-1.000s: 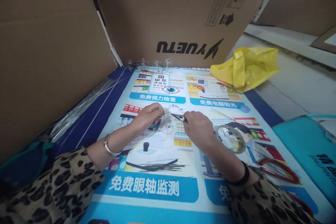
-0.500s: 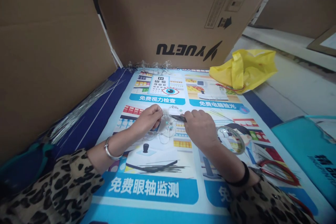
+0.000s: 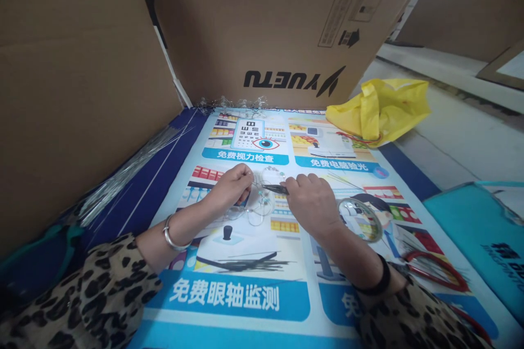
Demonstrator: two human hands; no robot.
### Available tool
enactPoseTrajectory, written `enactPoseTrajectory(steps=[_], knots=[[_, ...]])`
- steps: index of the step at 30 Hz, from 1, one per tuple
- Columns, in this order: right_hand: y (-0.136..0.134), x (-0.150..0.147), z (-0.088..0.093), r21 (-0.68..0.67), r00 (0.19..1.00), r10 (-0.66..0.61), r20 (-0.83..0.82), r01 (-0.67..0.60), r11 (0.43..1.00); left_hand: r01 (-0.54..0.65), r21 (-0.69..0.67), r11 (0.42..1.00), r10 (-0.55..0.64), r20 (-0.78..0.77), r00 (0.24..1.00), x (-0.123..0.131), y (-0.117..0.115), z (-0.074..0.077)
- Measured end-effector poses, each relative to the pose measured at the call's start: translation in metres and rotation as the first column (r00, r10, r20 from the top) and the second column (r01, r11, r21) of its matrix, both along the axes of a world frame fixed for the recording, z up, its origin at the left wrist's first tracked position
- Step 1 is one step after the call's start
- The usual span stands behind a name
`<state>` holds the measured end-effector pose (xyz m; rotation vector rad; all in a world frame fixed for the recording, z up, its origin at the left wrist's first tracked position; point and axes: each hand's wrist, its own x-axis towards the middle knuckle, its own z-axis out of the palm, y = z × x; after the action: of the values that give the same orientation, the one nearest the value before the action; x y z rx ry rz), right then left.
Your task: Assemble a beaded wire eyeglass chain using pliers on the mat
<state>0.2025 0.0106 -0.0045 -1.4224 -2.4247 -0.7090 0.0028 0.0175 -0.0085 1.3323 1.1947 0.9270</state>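
Observation:
My left hand (image 3: 230,186) pinches a piece made of thin wire and clear round discs (image 3: 262,196), which rests on the printed poster (image 3: 245,294). My right hand (image 3: 313,203) is closed around dark pliers (image 3: 275,189) whose tip touches the wire piece between both hands. A pile of dark wire pins (image 3: 245,264) lies on the poster nearer to me. I wear leopard-print sleeves, a silver bangle on the left wrist and a black band on the right.
Large cardboard boxes (image 3: 266,27) wall off the left and back. Long silver wires (image 3: 123,172) lie at the left. A clear tape roll (image 3: 360,218), a yellow plastic bag (image 3: 380,109), red wire loops (image 3: 434,270) and a teal bag (image 3: 483,240) sit at the right.
Both hands stay at the wire piece; the pliers' tip has shifted slightly left and lower. My view has tilted a little.

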Motion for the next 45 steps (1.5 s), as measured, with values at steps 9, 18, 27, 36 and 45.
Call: enactPoseTrajectory(steps=[9, 18, 27, 36, 45], knots=[[0.000, 0.000, -0.001, 0.031, 1.000, 0.020, -0.009, -0.020, 0.999, 0.011, -0.001, 1.000, -0.011, -0.025, 1.000, -0.001, 0.002, -0.003], [0.000, 0.000, -0.001, -0.168, 0.994, -0.097, -0.055, 0.086, 0.982, 0.087, -0.016, 0.996, -0.088, -0.037, 0.995, -0.004, 0.004, -0.001], [0.001, 0.000, 0.000, -0.306, 0.975, -0.195, -0.105, 0.155, 0.939, 0.239, -0.075, 0.968, -0.244, -0.064, 0.968, -0.009, 0.004, 0.015], [0.000, -0.002, 0.002, -0.364, 0.964, -0.237, -0.118, 0.180, 0.914, 0.266, -0.047, 0.963, -0.270, -0.174, 0.947, -0.008, 0.003, 0.014], [0.000, -0.002, -0.001, -0.347, 0.968, -0.218, -0.124, 0.164, 0.923, 0.253, -0.015, 0.967, -0.251, -0.190, 0.949, -0.006, -0.001, 0.016]])
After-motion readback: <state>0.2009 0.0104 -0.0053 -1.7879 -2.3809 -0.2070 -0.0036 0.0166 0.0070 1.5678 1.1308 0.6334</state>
